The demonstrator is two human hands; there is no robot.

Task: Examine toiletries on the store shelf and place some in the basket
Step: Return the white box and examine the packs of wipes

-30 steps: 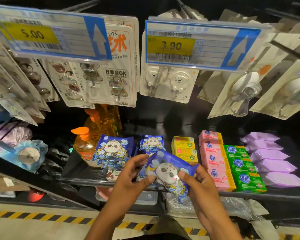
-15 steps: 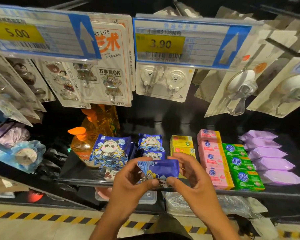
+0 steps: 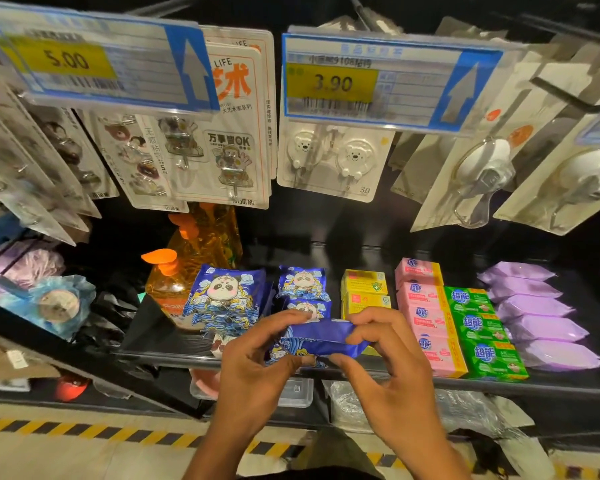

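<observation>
At lower centre of the frame, we pinch the blue panda packet (image 3: 321,341) edge-on between both hands, left hand (image 3: 257,372) and right hand (image 3: 392,372) fingers curled around its ends, just before the shelf (image 3: 499,384).

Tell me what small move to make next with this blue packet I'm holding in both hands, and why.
Probably tip the blue packet toward you. The left hand and right hand pinch its ends in front of the shelf, and it lies edge-on, so its print is mostly hidden. No basket is in view.
</observation>
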